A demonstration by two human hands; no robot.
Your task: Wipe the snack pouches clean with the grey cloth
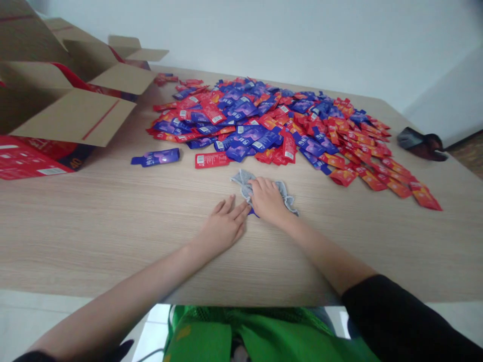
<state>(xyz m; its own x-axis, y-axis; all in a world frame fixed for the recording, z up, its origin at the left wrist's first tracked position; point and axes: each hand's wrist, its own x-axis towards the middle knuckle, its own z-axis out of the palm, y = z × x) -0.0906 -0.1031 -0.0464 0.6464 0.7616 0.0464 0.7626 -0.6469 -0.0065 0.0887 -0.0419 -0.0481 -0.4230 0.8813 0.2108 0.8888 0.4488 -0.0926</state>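
My right hand [268,201] is closed over a crumpled grey cloth [243,179] on the table, its fingers curled into the fabric. Under the cloth, a small corner of a purple-blue sachet [253,213] peeks out between my hands, and the rest of it is covered. My left hand [223,224] lies flat with the fingers stretched out, fingertips at the edge of that sachet and beside the cloth. Just beyond my hands lie a single red sachet [212,160] showing its barcode side and a purple sachet [160,157] farther left.
A wide pile of red-orange and purple sachets [241,118] spreads across the back of the wooden table [113,231]. Open cardboard boxes [41,156] stand at the left, flaps reaching over the tabletop. A dark, shiny curved object [420,144] lies at the far right.
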